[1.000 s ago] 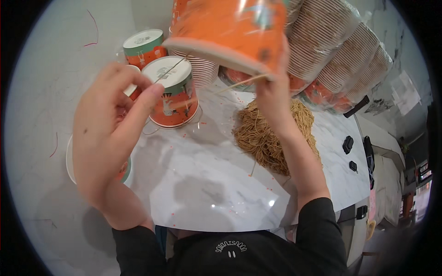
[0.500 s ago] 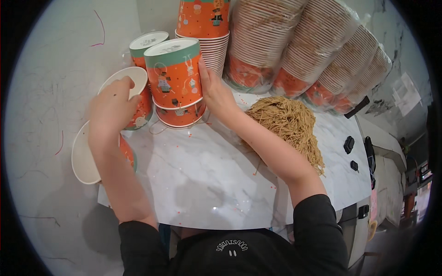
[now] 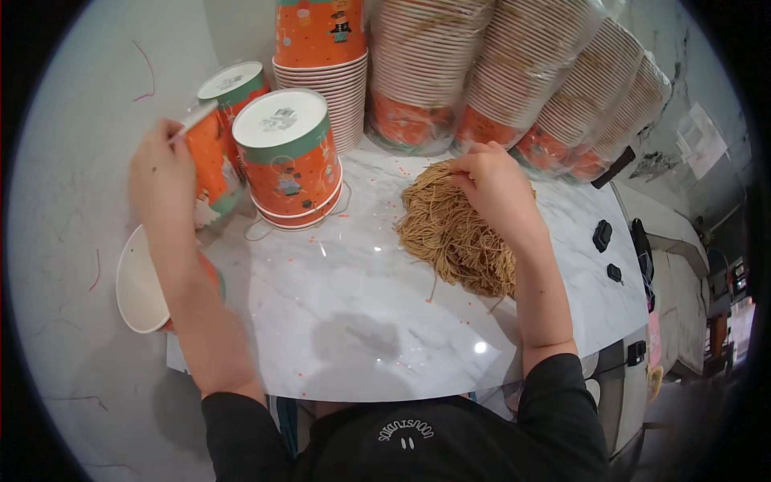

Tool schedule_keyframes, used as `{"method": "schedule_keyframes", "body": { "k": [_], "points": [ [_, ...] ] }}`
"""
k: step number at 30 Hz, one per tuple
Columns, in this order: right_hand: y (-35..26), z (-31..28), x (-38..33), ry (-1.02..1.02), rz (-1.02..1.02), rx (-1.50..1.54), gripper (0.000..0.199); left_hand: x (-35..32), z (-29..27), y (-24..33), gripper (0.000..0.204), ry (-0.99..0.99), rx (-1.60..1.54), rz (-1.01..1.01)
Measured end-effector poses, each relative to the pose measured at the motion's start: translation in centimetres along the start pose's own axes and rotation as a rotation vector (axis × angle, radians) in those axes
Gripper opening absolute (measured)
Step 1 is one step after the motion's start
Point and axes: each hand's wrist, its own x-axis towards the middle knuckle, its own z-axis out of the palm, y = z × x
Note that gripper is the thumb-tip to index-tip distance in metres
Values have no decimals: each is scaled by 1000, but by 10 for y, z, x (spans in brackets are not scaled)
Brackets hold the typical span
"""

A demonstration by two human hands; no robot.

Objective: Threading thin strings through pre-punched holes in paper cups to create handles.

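My left hand (image 3: pixel 163 177), slightly blurred, grips the rim of an orange and green paper bucket (image 3: pixel 210 153), which is tilted. My right hand (image 3: pixel 499 183) is at the top of a heap of tan cords (image 3: pixel 450 233), its fingertips pinched together on cord; how many strands they hold is hidden. Between the hands, nested paper buckets (image 3: pixel 289 157) stand upside down, with thin cord loops showing beside their lower rims. Below my left wrist, another paper bucket (image 3: pixel 138 281) lies on its side at the table's left edge, its white inside showing.
Behind the nested buckets stand another upside-down bucket (image 3: pixel 233 84) and a tall bucket stack (image 3: pixel 321 100). Plastic-wrapped bucket stacks (image 3: pixel 426 72) line the back right. Small black objects (image 3: pixel 602 235) lie on the right of the white marbled table (image 3: pixel 361 321). A wall borders the left.
My right hand has left the nested buckets and moved right to the cord heap. My left hand has moved slightly left, tilting the bucket it touches. The whole view has shifted a little.
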Motion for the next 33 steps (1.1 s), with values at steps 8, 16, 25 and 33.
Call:
{"method": "schedule_keyframes", "body": {
  "k": [8, 16, 25, 33],
  "points": [
    [3, 29, 3, -110, -314, 127, 12, -39, -52, 70, 17, 457, -570, 439],
    [-5, 69, -4, 74, -41, -62, 15, -86, -55, 100, 20, -323, -604, 792],
    [17, 33, 7, -151, 81, 198, 22, -92, -72, 89, 16, -579, -413, 863],
    [30, -9, 14, -192, 223, 643, 17, -103, -97, 91, 17, -882, -404, 1023]
  ]
}}
